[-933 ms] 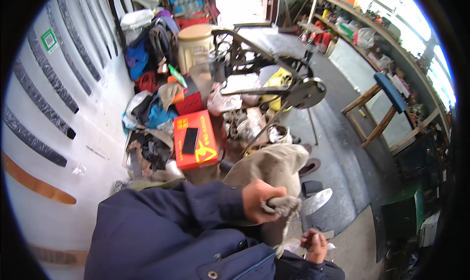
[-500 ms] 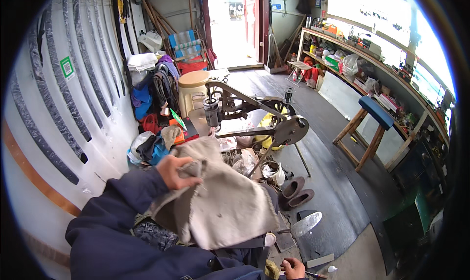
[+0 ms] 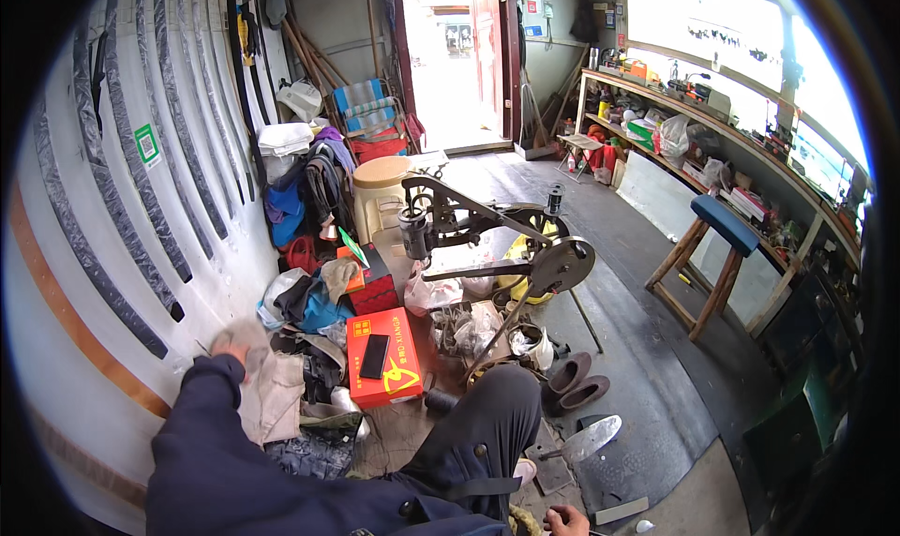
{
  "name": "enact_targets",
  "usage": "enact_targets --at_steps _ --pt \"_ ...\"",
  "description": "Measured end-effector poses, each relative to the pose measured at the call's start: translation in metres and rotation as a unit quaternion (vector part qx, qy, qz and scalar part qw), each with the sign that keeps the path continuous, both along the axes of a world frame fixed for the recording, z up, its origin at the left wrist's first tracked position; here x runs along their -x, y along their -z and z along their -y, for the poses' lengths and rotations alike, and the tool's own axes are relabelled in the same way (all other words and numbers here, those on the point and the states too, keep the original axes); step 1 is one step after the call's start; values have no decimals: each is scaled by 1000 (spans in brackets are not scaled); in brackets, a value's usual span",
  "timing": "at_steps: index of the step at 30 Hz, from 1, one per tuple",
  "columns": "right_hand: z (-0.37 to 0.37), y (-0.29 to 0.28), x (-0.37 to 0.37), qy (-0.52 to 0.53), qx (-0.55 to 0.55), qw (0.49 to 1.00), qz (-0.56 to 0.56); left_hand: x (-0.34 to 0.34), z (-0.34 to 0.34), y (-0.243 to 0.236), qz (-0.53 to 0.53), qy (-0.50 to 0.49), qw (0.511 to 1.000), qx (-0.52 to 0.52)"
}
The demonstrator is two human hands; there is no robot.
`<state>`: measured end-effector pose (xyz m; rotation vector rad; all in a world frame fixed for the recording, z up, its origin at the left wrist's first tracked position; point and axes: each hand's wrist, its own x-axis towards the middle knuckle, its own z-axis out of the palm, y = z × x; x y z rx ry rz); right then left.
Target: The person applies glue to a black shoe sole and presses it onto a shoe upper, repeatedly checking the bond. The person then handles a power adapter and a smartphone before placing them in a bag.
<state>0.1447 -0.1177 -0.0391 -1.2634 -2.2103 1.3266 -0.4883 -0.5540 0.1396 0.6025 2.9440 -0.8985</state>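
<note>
My left hand (image 3: 231,350), blurred by motion, is closed on a beige cloth (image 3: 272,400) beside the white wall at left. The cloth hangs over the pile of clothes and rags there. At the bottom edge my right hand (image 3: 566,521) is partly cut off, its fingers curled. Whatever it may hold cannot be made out. Between my left arm and my bent knee lies a red shoe box (image 3: 392,386), with a black phone (image 3: 374,356) on top. A hand-cranked sewing machine (image 3: 487,227) stands ahead.
Dark boots (image 3: 570,382) and a metal shoe last (image 3: 592,437) are right of my knee. Farther right stands a blue-topped wooden stool (image 3: 722,225) near a cluttered workbench (image 3: 694,96). A round beige stool (image 3: 382,172) sits behind the machine, before the doorway.
My left hand has carried the beige cloth from over my lap to the left, down by the wall. The red box, phone and my knee have come into sight.
</note>
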Motion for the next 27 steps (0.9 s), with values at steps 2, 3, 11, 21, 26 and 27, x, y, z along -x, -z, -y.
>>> enact_targets --at_steps 2,3,11,21,26,27 --pt "-1 3 0 -1 -21 1000 14 7 15 33 173 -212 956 -105" --pt "0 5 0 4 -3 1000 16 2 17 49 185 -208 958 -74" --pt "0 3 -13 87 212 973 -34 -70 -15 103 232 -167 958 -22" --pt "-1 12 -18 48 219 974 2 -56 9 144 198 -270 938 -92" --pt "-3 4 -10 58 238 970 6 -38 -8 141 236 -304 918 -98" --pt "-4 3 -9 59 241 969 12 -36 -13 141 227 -310 918 -97"
